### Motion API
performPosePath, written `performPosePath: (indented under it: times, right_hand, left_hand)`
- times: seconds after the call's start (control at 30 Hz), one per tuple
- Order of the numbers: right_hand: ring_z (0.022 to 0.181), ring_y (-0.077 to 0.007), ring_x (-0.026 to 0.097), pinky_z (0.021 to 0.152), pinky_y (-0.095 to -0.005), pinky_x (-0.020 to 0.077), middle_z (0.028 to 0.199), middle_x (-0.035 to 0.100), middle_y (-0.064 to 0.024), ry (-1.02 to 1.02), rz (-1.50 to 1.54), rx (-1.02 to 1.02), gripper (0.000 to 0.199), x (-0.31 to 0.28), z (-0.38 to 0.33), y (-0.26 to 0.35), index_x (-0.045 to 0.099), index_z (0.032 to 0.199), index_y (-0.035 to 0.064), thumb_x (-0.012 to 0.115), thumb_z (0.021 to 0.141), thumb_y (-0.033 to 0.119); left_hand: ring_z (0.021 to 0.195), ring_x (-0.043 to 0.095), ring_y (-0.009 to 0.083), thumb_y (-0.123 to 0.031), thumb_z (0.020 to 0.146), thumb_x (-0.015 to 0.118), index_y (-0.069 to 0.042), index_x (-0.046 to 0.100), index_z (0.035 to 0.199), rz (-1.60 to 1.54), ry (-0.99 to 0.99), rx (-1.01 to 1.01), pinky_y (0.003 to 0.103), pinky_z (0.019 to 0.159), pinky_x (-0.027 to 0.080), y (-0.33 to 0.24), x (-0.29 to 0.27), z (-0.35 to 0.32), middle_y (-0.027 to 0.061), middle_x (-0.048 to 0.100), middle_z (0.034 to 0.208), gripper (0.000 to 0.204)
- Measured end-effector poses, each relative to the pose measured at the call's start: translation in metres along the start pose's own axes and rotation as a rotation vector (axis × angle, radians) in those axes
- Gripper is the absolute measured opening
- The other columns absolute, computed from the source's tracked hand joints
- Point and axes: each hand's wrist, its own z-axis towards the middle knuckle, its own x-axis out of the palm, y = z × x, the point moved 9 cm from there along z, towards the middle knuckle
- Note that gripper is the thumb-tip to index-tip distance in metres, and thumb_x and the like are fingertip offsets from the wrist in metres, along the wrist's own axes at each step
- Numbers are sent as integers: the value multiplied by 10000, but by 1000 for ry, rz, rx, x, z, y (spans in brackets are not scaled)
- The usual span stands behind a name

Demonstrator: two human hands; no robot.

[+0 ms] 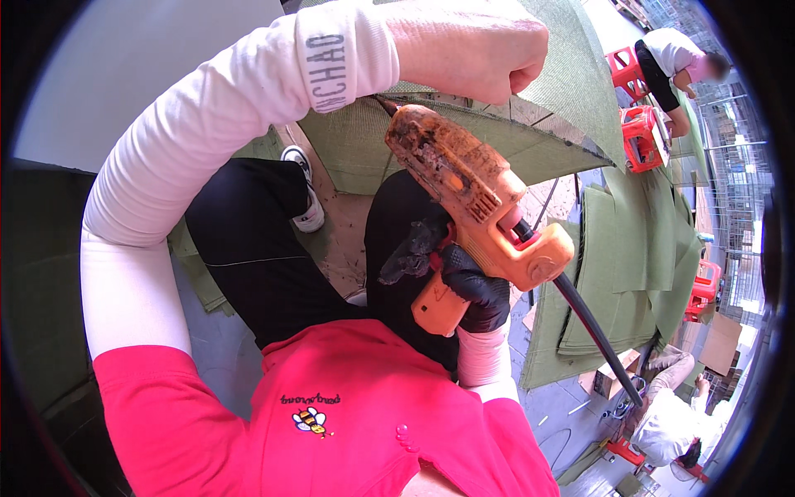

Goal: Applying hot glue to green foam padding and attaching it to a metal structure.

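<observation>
Orange gun (pixel 484 207) is in the right hand (pixel 480 290), black glove wrapped round its handle, though most of the fingers are hidden. Black rod (pixel 596 339) sticks out the gun's back. Left hand (pixel 468 50) is up beyond the gun's front half, curled over some green mesh (pixel 563 141); fingertips mostly tucked out of sight, so can't tell if it's pinching anything. Dark scrap (pixel 414 251) by the gun's trigger? Can't make it out.
</observation>
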Motion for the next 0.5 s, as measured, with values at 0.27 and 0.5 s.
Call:
performPosePath:
  times: [0.27, 0.5]
  right_hand:
    - [979, -139, 635, 880, -290, 535, 1117, 664, -59, -90, -68, 120, 465, -20, -5, -16, 589, 1268, -3, 757, 834, 7]
    - [992, -144, 640, 881, -288, 541, 1125, 661, -72, -131, -69, 174, 450, -17, -7, -14, 596, 1254, 2, 757, 834, 1]
  left_hand:
    - [688, 687, 362, -6, 689, 603, 63, 698, 742, -7, 1, 5, 394, 655, 528, 0, 1, -1, 270, 641, 699, 128]
    - [664, 684, 359, -11, 689, 609, 64, 697, 734, -14, 9, 5, 395, 642, 526, -1, 1, 1, 271, 633, 683, 124]
